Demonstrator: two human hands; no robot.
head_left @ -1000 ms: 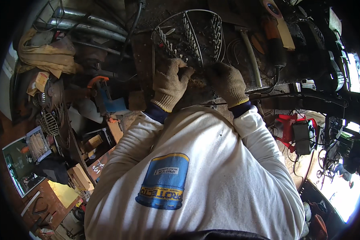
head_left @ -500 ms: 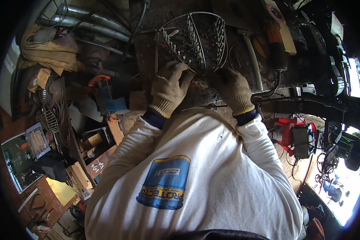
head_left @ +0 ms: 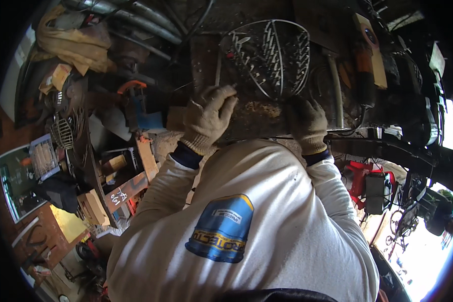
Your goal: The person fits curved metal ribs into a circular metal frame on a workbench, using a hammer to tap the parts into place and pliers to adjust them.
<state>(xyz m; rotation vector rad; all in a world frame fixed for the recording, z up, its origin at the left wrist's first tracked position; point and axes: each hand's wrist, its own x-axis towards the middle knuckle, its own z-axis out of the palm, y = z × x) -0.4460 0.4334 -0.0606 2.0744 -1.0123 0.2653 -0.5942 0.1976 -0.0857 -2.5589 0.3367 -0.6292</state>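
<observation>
On the dark workbench lies a leaf-shaped wire frame [head_left: 308, 55] with rows of short metal pieces along its ribs. My left hand [head_left: 209, 117], in a dirty knitted glove, is left of the frame's near tip, apart from it. Its thumb and forefinger come close together; anything between them is too small to make out. A thin straight rod [head_left: 218, 69] runs away from this hand along the frame's left side. My right hand [head_left: 308, 126], also gloved, rests beside the near tip at the bench edge. Its fingers are lost in shadow, so its grip is hidden.
Right of the frame lie a hammer-like wooden handle [head_left: 335, 90] and an orange-and-black angle grinder [head_left: 363, 75] with a cord. Metal tubes [head_left: 136, 20] lie at the far left. A blue vise-like tool [head_left: 148, 120] stands left of my left arm, near a brown cloth [head_left: 75, 43].
The whole view has shifted, so the bench things appear farther right. My left hand has drawn away leftward from the frame's near tip. My right hand stays beside the tip.
</observation>
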